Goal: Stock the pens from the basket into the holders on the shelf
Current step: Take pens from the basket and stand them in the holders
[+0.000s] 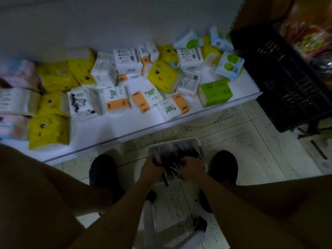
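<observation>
1. Head view, the step: it is judged that a bunch of pens (173, 159) is being gathered out of the white basket (203, 159).
2. To do this well, the pens should be turned to point one way and squeezed into a tight bundle, not too thick, so that none slips out when it is lifted.
3. The left hand (152, 168) is curled round the pens on its side. The right hand (191, 169) is curled round them on the other side.
4. The pens lie between the two hands, and more lie just beyond the fingertips. The basket is directly under both hands.
5. No holders can be seen. The shelf (125, 126), well beyond the hands, carries tissue packs (116, 99).
</observation>
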### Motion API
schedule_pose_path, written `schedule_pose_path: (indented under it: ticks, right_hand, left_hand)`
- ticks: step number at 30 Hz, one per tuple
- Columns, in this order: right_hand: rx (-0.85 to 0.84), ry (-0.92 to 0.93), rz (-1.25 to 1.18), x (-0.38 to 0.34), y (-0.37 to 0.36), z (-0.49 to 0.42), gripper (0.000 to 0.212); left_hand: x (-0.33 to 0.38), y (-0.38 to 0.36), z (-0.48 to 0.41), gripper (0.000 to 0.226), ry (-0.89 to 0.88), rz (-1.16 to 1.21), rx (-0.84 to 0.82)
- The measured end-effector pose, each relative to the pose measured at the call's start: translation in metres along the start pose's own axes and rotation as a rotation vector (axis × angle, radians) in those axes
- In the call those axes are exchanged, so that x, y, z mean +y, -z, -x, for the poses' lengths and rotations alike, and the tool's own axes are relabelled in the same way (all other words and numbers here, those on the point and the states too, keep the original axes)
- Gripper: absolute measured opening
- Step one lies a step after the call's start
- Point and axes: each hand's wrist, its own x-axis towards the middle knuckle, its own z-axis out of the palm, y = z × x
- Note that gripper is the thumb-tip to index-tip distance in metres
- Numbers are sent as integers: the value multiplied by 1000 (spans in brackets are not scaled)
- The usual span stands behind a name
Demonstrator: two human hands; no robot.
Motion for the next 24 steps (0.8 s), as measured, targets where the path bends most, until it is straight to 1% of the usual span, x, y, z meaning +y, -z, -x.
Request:
schedule_pose_path:
  ticks: [2,4,5,6,9,10,13,15,18,20,22,24]
  right_hand:
    - [-5,20,-12,-9,1,10,10]
    - [16,0,-52,-19,3,18,21]
    - [64,-3,-63,-26,7,23,25]
    - [126,33,-76,-30,10,28,27]
    - [259,125,-270,-40,19,45,37]
    - [294,158,-302,-43,21,48,38]
    - [284,249,-478,-59,30,65,26]
    - [278,285,-580,-70,34,71,26]
    - [289,294,-518,-87,38,83,14]
    - [300,321,-545,-100,45,90,13]
    - [343,390,-533,-113,55,97,15]
    - [374,493,-499,-126,63,107,12]
  left_hand:
    - [7,4,11,37,-77,26,6]
    - [13,10,20,36,-117,62,30]
    - [17,13,24,33,-128,73,56]
    - [21,17,27,30,-130,79,83]
    - [36,29,39,29,-145,129,142]
    - [41,33,43,28,-164,155,162]
    - [61,44,58,22,-261,141,226]
    - [74,50,68,20,-314,182,233]
    - [87,60,84,21,-354,204,233]
    - [93,68,94,26,-441,150,270]
    - [101,78,103,31,-513,111,305]
    - [113,89,111,34,-556,135,297]
